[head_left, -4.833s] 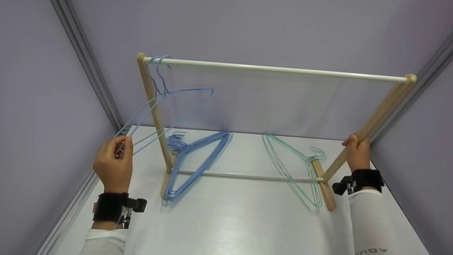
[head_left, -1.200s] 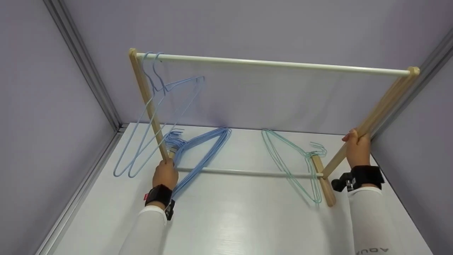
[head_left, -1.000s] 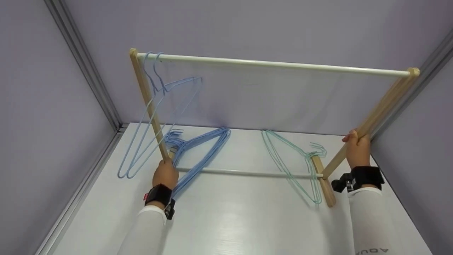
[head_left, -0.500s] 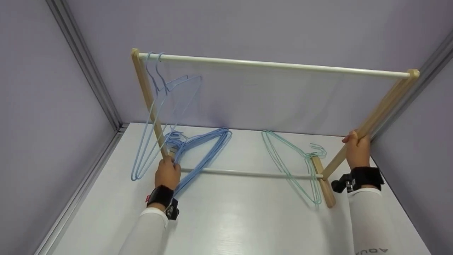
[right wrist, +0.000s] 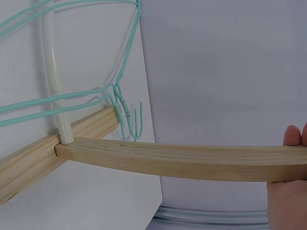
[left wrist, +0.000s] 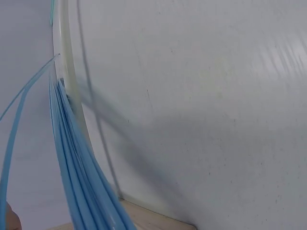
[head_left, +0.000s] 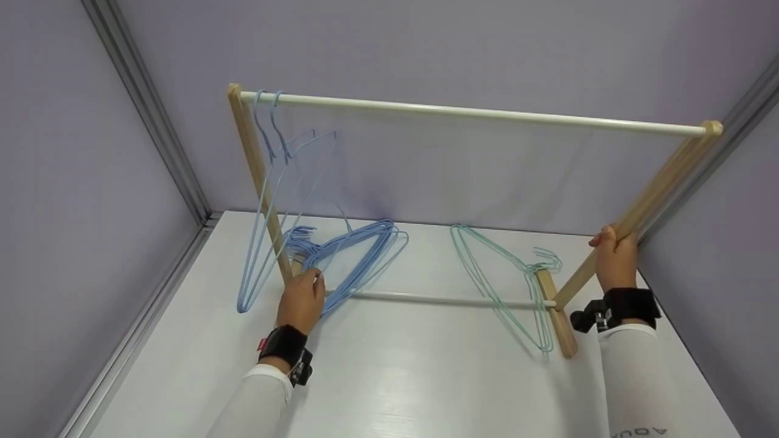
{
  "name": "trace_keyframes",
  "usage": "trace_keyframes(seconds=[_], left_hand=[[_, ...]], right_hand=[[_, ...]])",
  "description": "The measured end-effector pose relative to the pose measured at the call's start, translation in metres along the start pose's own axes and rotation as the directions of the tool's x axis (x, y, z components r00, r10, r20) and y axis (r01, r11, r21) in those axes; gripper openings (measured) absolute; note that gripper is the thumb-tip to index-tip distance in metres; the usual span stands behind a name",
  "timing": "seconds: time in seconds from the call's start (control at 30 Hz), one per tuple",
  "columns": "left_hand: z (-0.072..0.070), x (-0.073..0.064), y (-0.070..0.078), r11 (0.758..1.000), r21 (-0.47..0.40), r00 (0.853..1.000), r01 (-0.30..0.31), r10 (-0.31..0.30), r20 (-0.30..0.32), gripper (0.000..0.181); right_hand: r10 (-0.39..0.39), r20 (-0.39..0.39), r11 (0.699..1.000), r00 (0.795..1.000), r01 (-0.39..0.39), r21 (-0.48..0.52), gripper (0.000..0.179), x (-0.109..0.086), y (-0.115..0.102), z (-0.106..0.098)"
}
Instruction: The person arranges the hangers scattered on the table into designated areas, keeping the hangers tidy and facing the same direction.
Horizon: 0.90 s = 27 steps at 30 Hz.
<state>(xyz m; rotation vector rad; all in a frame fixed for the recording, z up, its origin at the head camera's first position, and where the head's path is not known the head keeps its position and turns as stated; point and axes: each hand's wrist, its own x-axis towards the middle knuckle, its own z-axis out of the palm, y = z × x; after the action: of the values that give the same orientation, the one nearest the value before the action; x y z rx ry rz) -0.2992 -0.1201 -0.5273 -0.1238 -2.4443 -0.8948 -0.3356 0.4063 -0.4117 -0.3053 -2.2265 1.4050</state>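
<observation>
With fingertips and thumb, my left hand (head_left: pixel 301 301) pinches one blue wire hanger (left wrist: pixel 14 129), which stands slightly apart from the stack of blue wire hangers (head_left: pixel 359 258). That stack leans over the low rail by the left foot of a clothes rack. Two more blue hangers (head_left: pixel 246 286) hang by their hooks at the left end of the rack's white top rail (head_left: pixel 475 112). My right hand (head_left: pixel 616 261) grips the rack's right wooden upright (head_left: pixel 660 179); in the right wrist view its fingers and thumb lie either side of the wood (right wrist: pixel 206 160).
Several mint-green wire hangers (head_left: pixel 499 304) lean on the low rail (head_left: pixel 420 297) near the right wooden foot (head_left: pixel 563 331). The rack stands on a white table (head_left: pixel 389 389), enclosed by pale walls (head_left: pixel 426 48) at the back and sides.
My left hand has let go of the two hanging hangers, which swung, and moved right and down to the stack. It now draws one blue hanger slightly away. The right hand keeps its grip.
</observation>
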Motion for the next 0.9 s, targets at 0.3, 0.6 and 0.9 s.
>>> trace_keyframes(seconds=[0.3,0.6,0.9], left_hand=[[0.003,-0.004,0.009,0.96,0.124,0.958,-0.251,0.264,-0.108,0.007],[-0.008,0.001,0.041,0.895,0.133,0.876,-0.425,0.444,-0.189,0.01],[-0.022,0.008,0.069,0.852,0.116,0.801,-0.51,0.52,-0.296,0.016]], right_hand=[[0.004,-0.01,0.999,1.0,-0.004,0.033,0.019,0.001,0.0,0.001],[0.003,-0.003,1.0,1.0,-0.003,0.005,0.022,0.0,-0.001,-0.002],[0.022,0.014,1.0,1.0,-0.022,-0.006,0.024,0.0,-0.001,-0.002]])
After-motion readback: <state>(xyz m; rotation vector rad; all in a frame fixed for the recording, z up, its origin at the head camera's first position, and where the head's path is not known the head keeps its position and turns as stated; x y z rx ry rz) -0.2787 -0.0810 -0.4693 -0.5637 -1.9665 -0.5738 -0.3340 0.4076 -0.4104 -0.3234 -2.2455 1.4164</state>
